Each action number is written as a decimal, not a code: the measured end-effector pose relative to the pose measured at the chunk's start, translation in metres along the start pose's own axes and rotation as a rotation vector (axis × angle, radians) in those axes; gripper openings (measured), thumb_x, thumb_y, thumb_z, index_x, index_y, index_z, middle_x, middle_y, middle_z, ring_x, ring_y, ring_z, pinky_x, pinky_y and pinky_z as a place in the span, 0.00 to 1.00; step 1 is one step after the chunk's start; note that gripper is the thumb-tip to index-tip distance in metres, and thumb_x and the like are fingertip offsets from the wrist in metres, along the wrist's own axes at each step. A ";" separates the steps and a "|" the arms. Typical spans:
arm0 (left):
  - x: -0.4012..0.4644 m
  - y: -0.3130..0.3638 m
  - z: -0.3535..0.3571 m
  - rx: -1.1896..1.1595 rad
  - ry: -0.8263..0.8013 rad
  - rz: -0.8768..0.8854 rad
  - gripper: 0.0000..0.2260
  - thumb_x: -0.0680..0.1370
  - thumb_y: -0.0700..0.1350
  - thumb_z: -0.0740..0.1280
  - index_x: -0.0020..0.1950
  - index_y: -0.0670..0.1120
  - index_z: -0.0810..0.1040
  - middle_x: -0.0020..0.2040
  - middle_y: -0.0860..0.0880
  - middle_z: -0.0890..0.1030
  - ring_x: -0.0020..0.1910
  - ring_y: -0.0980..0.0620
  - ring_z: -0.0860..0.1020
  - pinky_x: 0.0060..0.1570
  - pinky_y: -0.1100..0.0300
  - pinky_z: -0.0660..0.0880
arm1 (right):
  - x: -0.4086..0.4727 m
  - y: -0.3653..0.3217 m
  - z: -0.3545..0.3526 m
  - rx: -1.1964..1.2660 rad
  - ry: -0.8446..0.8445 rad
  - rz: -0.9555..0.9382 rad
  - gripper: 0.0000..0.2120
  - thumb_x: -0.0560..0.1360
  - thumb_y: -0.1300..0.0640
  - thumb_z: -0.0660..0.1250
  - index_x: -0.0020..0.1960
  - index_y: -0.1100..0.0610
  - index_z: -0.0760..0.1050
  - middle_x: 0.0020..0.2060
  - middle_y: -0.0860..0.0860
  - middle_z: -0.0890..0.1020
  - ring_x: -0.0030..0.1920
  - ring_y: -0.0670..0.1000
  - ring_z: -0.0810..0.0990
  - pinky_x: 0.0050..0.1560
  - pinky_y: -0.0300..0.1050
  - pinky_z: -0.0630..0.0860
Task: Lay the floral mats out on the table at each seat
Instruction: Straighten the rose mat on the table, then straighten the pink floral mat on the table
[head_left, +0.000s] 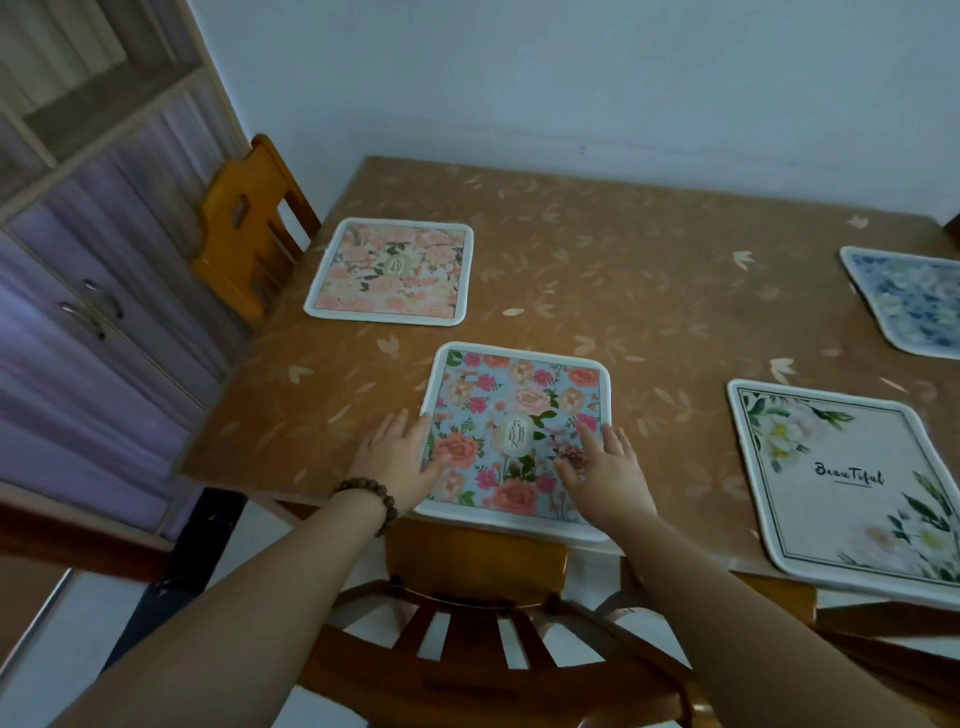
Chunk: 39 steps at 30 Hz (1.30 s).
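Note:
Several floral mats lie flat on the brown leaf-patterned table (649, 291). A blue mat with pink and orange roses (519, 395) sits at the near edge in front of me. My left hand (397, 457) rests flat on its left edge, fingers spread, a bead bracelet on the wrist. My right hand (605, 475) lies flat on its lower right part. A pale pink rose mat (392, 273) is at the left seat. A cream mat reading "Beautiful" (841, 483) is at the near right. A blue-white mat (914, 301) is at the far right, partly cut off.
A wooden chair (244, 244) stands at the table's left side. Another chair back (475, 587) is directly below me against the near edge. A cabinet with handles (88, 312) fills the left. A pale wall runs behind the table.

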<state>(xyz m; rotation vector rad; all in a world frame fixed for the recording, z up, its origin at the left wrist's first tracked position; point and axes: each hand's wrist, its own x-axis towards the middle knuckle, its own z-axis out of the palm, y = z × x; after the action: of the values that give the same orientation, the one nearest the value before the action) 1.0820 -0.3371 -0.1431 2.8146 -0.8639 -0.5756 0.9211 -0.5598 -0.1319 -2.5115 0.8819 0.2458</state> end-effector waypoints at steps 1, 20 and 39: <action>-0.001 -0.002 -0.005 -0.002 0.028 -0.006 0.33 0.77 0.67 0.51 0.77 0.54 0.50 0.79 0.46 0.51 0.77 0.46 0.49 0.72 0.45 0.51 | 0.003 -0.004 -0.002 -0.015 0.009 -0.018 0.33 0.79 0.38 0.54 0.78 0.50 0.49 0.78 0.55 0.49 0.77 0.57 0.44 0.75 0.55 0.49; 0.008 -0.198 -0.082 -0.024 0.155 -0.020 0.32 0.77 0.65 0.55 0.77 0.53 0.52 0.78 0.48 0.53 0.76 0.48 0.50 0.74 0.48 0.49 | 0.040 -0.216 0.069 -0.110 0.041 -0.083 0.32 0.79 0.38 0.50 0.78 0.51 0.51 0.78 0.55 0.49 0.77 0.56 0.45 0.75 0.54 0.48; 0.118 -0.369 -0.183 0.005 0.147 0.342 0.34 0.75 0.65 0.56 0.77 0.52 0.54 0.77 0.48 0.56 0.76 0.47 0.53 0.73 0.48 0.52 | 0.092 -0.453 0.128 -0.021 0.224 0.211 0.31 0.79 0.38 0.51 0.77 0.51 0.54 0.78 0.56 0.52 0.78 0.56 0.46 0.75 0.54 0.50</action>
<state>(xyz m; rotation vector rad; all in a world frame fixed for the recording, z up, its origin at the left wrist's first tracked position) 1.4328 -0.0949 -0.1025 2.5853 -1.2756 -0.3126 1.2755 -0.2371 -0.1067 -2.4991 1.2407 0.0407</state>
